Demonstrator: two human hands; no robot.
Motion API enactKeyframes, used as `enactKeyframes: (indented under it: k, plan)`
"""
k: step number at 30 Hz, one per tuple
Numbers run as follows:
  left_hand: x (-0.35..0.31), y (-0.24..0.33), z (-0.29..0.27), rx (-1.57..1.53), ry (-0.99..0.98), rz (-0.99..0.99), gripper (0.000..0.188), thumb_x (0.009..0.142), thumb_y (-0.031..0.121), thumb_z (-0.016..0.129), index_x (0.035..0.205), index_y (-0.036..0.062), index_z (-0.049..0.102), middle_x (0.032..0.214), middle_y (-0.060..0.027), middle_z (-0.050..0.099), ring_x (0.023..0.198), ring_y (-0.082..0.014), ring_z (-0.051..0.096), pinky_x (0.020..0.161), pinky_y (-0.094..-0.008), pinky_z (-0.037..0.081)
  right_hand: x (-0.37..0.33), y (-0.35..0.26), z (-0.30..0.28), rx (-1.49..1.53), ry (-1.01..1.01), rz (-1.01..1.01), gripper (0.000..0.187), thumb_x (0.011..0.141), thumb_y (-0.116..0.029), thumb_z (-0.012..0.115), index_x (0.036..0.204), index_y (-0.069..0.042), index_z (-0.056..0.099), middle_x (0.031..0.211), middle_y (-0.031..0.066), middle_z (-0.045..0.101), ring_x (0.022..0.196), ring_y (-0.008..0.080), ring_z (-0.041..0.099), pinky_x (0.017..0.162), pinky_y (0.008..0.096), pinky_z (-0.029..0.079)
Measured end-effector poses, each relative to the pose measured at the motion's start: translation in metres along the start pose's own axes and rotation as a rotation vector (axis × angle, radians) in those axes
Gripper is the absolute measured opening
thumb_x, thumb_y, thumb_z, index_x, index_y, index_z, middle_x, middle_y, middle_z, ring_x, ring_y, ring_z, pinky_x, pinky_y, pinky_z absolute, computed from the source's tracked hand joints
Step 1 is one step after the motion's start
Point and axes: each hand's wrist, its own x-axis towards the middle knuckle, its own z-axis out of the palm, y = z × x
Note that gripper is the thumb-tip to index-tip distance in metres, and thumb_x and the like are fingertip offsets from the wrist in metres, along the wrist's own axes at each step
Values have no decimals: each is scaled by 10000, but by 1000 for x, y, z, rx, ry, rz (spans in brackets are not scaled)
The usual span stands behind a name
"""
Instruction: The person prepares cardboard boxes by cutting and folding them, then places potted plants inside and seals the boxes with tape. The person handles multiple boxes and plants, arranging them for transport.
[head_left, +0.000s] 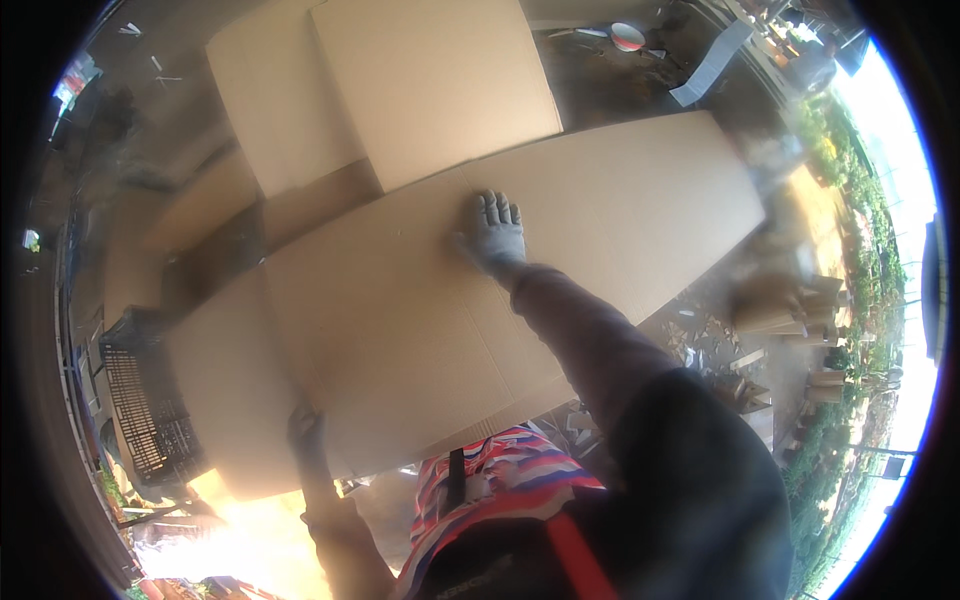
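Note:
A long brown cardboard sheet [390, 290] with crease lines stretches across the view in front of me. My right hand [497, 235], in a grey glove, lies flat on its upper middle with the fingers stretched out. At the sheet's near left part is my left hand [306, 430], dark and blurred. It touches or overlaps the cardboard there, but its fingers are too unclear to show whether they grip. Beyond the far edge lie two more cardboard panels, a front one [440, 80] partly covering a back one [280, 100].
A black plastic crate [140, 400] stands at the left. Scraps litter the ground [700, 330] at the right, near several brown cardboard pieces [770, 305]. At the far right are a red-rimmed white bowl [627, 37] and a pale strip [712, 66]. Green plants line the right side.

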Motion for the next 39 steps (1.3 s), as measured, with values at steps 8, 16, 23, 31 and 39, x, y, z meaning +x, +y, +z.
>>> enactKeyframes:
  k: [8,16,23,31,39]
  plan:
    - [74,76,16,331,244,239,496,794,381,728,1151,41,674,1092,-190,695,977,-320,677,818,-390,529,-1,2,2,-127,-17,-21,862,927,-588,457,1513,-2,217,1577,193,224,1474,341,165,1193,477,125]
    - [225,145,70,458,272,168,276,759,313,671,907,92,744,882,-105,731,834,-293,691,758,-372,521,2,-3,4,-174,50,-30,819,937,-532,492,1525,-38,208,1573,193,235,1450,364,221,1175,486,182]
    - [268,145,78,153,316,154,360,691,367,716,930,100,752,919,-136,729,875,-330,696,768,-400,536,9,-6,1,-213,-72,-2,809,926,-512,519,1528,-62,218,1581,176,226,1449,363,225,1167,496,189]
    - [273,175,76,344,249,71,416,661,347,791,932,39,722,971,-177,718,933,-347,687,797,-409,541,12,18,27,-251,68,-46,824,926,-536,502,1537,-74,199,1601,146,188,1466,338,193,1173,503,175]
    - [298,174,80,625,238,214,512,694,291,807,1083,4,638,1037,-218,694,929,-330,690,798,-397,544,11,28,37,-241,59,-37,817,930,-535,499,1535,-71,203,1596,146,201,1463,338,199,1177,491,174]
